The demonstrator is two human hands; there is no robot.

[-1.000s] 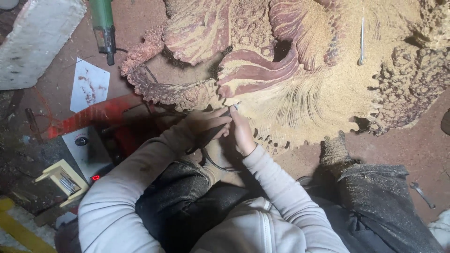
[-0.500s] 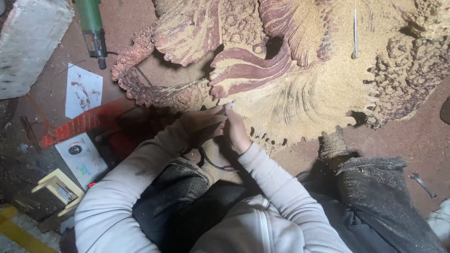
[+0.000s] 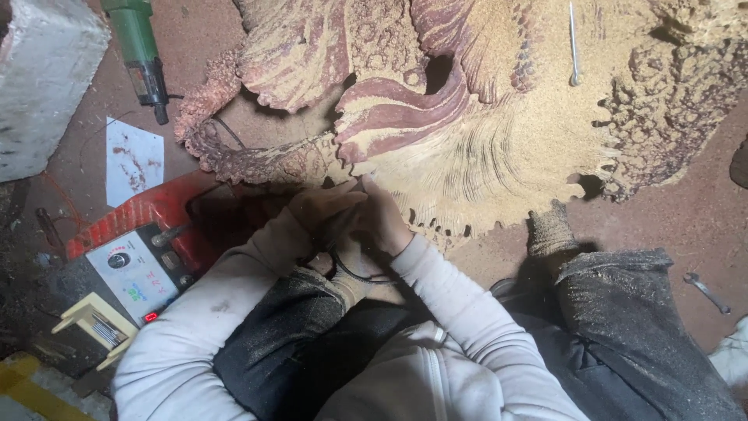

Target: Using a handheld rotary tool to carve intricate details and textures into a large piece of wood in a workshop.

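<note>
Both hands' grip closes on a dark handpiece (image 3: 343,226) against the wood carving (image 3: 467,156).

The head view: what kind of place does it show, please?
Most likely a wood-carving workshop, with the work done on the floor. A large carved wooden piece covered in sawdust lies on the dusty floor, a green power tool lies beside it, and both hands hold a small corded tool against the carving.

Tool between left hand (image 3: 323,206) and right hand (image 3: 383,222) mostly hidden; wood carving (image 3: 467,117) and green power tool (image 3: 139,47) cut off at top edge.
</note>
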